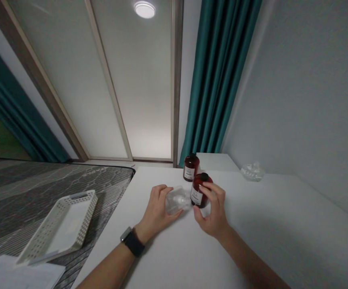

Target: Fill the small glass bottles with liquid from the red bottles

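From my end I'd judge the handling midway: neither piece is released yet. The left hand (160, 206) curves part-open, gripping a clear container (174, 200); the right hand (213, 212) grips the near bottle (197, 196), fingers and thumb bent round it. That bottle, right of the container, is glossy red-brown, white-labelled, black-topped; a matching far bottle (191, 166) stands upright

The front bottle (198, 183) has small label print (196, 198) (blurred) beyond reading.
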